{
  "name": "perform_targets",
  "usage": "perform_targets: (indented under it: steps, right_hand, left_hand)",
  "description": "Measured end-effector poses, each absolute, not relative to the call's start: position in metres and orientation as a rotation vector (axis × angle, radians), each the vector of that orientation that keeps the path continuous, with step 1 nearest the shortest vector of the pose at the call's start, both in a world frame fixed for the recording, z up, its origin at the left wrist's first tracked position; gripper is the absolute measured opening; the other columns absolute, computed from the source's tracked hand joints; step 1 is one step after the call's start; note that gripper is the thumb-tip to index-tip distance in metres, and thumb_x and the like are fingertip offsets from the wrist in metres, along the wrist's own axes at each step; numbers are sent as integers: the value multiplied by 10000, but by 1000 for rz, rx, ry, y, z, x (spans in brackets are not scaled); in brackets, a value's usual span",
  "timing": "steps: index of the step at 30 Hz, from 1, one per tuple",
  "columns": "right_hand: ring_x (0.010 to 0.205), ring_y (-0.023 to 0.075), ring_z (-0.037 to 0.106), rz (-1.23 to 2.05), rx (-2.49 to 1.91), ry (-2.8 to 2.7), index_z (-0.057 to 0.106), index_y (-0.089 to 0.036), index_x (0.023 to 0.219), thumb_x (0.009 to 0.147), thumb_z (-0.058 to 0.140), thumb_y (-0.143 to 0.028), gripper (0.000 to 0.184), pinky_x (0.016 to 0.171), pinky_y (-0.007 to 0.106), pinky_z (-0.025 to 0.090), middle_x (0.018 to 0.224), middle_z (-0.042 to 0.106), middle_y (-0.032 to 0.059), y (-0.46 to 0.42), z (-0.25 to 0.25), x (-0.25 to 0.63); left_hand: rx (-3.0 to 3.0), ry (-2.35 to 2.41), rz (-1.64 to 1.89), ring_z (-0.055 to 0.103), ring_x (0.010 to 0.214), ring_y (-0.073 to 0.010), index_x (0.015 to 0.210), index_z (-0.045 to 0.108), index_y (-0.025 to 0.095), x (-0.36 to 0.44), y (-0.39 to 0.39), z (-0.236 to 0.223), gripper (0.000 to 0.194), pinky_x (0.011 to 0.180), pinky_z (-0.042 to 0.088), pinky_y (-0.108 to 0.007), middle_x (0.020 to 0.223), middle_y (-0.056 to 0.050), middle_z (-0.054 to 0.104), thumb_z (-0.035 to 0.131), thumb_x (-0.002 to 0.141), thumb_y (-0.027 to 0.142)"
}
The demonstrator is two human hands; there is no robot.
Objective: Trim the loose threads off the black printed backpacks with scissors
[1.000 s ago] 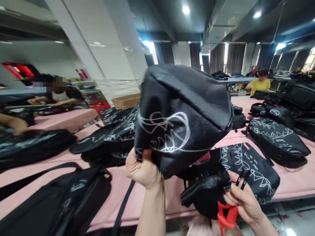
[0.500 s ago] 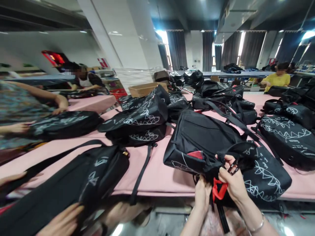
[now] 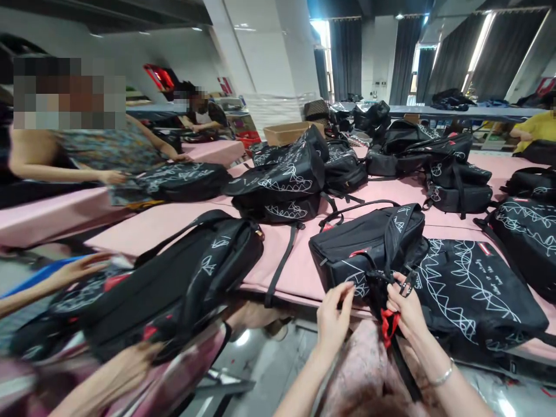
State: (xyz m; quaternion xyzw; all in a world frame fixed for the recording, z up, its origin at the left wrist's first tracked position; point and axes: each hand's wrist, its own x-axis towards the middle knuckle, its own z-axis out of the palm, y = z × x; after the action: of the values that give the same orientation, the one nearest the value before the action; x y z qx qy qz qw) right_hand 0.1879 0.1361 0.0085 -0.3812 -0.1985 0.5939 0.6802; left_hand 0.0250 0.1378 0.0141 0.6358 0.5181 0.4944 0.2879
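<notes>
A black backpack [image 3: 347, 246] with white scribbled lines lies on the pink table in front of me, its near end towards me. My left hand [image 3: 333, 318] is at that end, thumb and fingertips drawn together in a pinch; whatever is between them is too small to make out. My right hand [image 3: 406, 307] is closed around scissors with red handles [image 3: 390, 325], their dark blades pointing up past the fingers. Black straps hang beside it over the table edge. Right of the hands, another black backpack [image 3: 473, 289] with white drawings lies flat.
More black backpacks [image 3: 282, 179] lie across the pink table [image 3: 282, 278]. At left, a co-worker's hands [image 3: 143, 353] handle a backpack [image 3: 174, 289]. A person [image 3: 99, 145] stands behind with another bag. A cardboard box [image 3: 291, 133] sits near the white pillar [image 3: 264, 58].
The raised backpack came down onto the table and now lies turned around. My left hand let go of its earlier hold and moved to the near end. The scissors stayed in my right hand.
</notes>
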Motion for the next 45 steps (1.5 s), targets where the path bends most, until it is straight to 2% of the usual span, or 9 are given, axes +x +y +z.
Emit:
perform_targets:
  steps: [4, 7, 10, 14, 24, 33, 36, 39, 45]
  right_hand:
    - [378, -10, 233, 1316, -856, -508, 512, -210, 896, 603, 768, -260, 392, 357, 123, 204, 584, 358, -113, 126, 8, 185]
    - [388, -7, 245, 1293, -867, -573, 501, -214, 907, 633, 753, -257, 375, 361, 124, 204, 609, 378, -104, 119, 8, 188]
    - [388, -7, 232, 1288, -844, -579, 495, -220, 903, 649, 744, -246, 357, 362, 125, 192, 608, 375, -104, 114, 11, 194]
    - [392, 1, 206, 1357, -730, -498, 494, -228, 896, 659, 737, -231, 340, 373, 133, 205, 590, 344, -109, 112, 18, 201]
    - [399, 13, 107, 1553, -581, -454, 477, -214, 898, 724, 699, -239, 283, 396, 132, 175, 506, 267, -132, 123, 1, 201]
    - [390, 12, 103, 1534, -604, -420, 452, -216, 832, 676, 733, -245, 322, 391, 136, 157, 512, 250, -137, 123, 4, 194]
    - [392, 13, 98, 1530, -628, -425, 447, -213, 822, 678, 730, -257, 321, 388, 143, 150, 524, 269, -133, 124, 3, 192]
    - [395, 15, 102, 1546, -623, -443, 444, -214, 822, 675, 732, -256, 326, 395, 148, 151, 525, 256, -132, 127, 4, 190]
    - [396, 23, 135, 1455, -665, -596, 451, -214, 790, 685, 710, -277, 287, 397, 154, 183, 520, 255, -124, 132, 27, 193]
  left_hand:
    - [2522, 1069, 1107, 416, 1217, -255, 1241, 467, 182, 27, 172, 49, 453, 1019, 307, -478, 1267, -122, 527, 542, 812, 306]
    - [2837, 824, 845, 379, 1243, -274, 1204, 505, 182, 38, 196, 67, 464, 1052, 204, -529, 1203, -110, 577, 571, 787, 375]
    - [2917, 734, 771, 572, 963, -217, 894, 648, 199, 52, 202, 69, 216, 962, 335, -446, 859, -48, 669, 543, 808, 367]
    - [2749, 978, 1066, 550, 661, -164, 713, 636, 188, 66, 171, 52, 188, 722, 411, -339, 642, -25, 606, 535, 814, 311]
    - [2334, 1272, 1178, 619, 693, -173, 891, 661, 210, 74, 139, 37, 147, 792, 391, -339, 736, -26, 701, 550, 795, 225]
    - [1903, 1400, 1242, 626, 657, -156, 700, 608, 195, 73, 158, 51, 169, 736, 447, -300, 664, -2, 655, 500, 811, 262]
    - [1660, 1343, 1317, 652, 685, -141, 939, 565, 186, 69, 168, 57, 179, 676, 484, -266, 886, -40, 654, 450, 842, 282]
    - [1661, 1184, 1365, 610, 978, -174, 1205, 426, 202, 64, 178, 69, 377, 804, 476, -289, 1214, -98, 539, 463, 836, 270]
    - [1977, 1123, 852, 618, 794, -179, 864, 674, 231, 60, 179, 85, 275, 761, 456, -279, 807, -20, 700, 417, 852, 328]
